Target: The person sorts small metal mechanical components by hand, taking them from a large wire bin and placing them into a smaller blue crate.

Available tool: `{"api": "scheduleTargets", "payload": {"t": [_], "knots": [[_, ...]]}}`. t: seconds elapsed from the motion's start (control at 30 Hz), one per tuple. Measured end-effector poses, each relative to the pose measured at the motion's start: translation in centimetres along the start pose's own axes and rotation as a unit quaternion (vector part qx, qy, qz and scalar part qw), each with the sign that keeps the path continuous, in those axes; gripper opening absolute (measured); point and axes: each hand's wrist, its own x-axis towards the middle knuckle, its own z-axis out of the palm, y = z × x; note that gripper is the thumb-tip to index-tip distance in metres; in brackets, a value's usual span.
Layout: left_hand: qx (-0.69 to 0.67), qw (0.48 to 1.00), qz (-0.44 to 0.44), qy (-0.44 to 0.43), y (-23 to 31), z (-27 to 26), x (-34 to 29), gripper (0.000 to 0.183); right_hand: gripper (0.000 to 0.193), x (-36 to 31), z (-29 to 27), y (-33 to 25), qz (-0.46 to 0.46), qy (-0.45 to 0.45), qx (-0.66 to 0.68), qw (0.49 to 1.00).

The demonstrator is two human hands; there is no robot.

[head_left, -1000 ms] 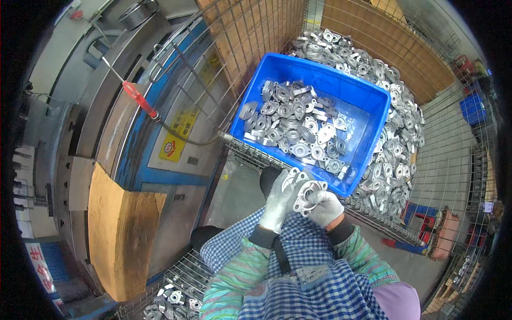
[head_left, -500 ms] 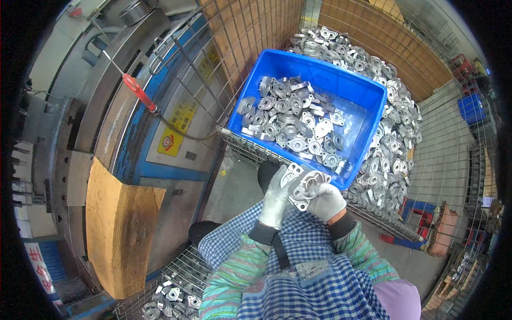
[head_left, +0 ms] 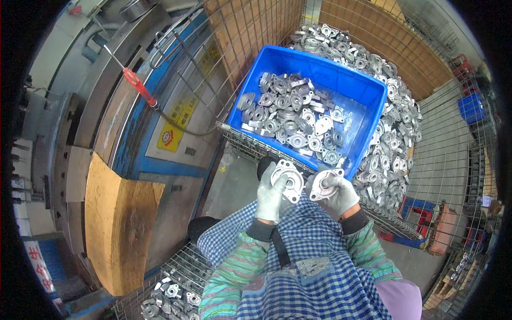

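White gloves cover both of my hands, held in front of my checked apron. My left hand [head_left: 270,198] grips a silver flanged metal casting [head_left: 293,184], thumb pressed into its round middle. In my right hand [head_left: 344,197] is a second flanged casting [head_left: 319,188], my thumb and fingers closed round it. The two castings are apart, their ring-shaped faces turned up. Just beyond them stands a blue plastic bin [head_left: 358,106], its left and near parts holding a heap of similar castings [head_left: 290,109].
The bin rests in a wire mesh cage [head_left: 250,146] piled with more castings [head_left: 392,144]. A machine with a blue frame [head_left: 176,169], a wooden block [head_left: 120,229] and a red-handled screwdriver [head_left: 140,89] are on the left. Another wire basket [head_left: 184,266] holds castings at lower left.
My hands have moved apart, and the two castings that were close together are now separated. The left casting has turned its face up; my right hand has shifted right.
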Motion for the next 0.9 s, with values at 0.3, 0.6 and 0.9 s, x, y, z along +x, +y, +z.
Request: {"api": "scheduleTargets", "payload": {"t": [0.3, 0.6, 0.9], "knots": [[0.043, 0.999, -0.027, 0.016, 0.9, 0.3, -0.3, 0.053, 0.033, -0.7, 0.9, 0.1, 0.030, 0.031, -0.109, 0.993], [0.033, 0.999, -0.032, 0.001, 1.7, 0.7, -0.8, 0.053, 0.072, 0.0, -0.2, 0.0, 0.071, 0.020, -0.060, 0.995], [-0.030, 0.998, -0.044, -0.039, 1.2, 1.1, -0.9, 0.055, 0.079, 0.5, -1.1, 0.0, 0.125, 0.046, -0.002, 0.991]]}}
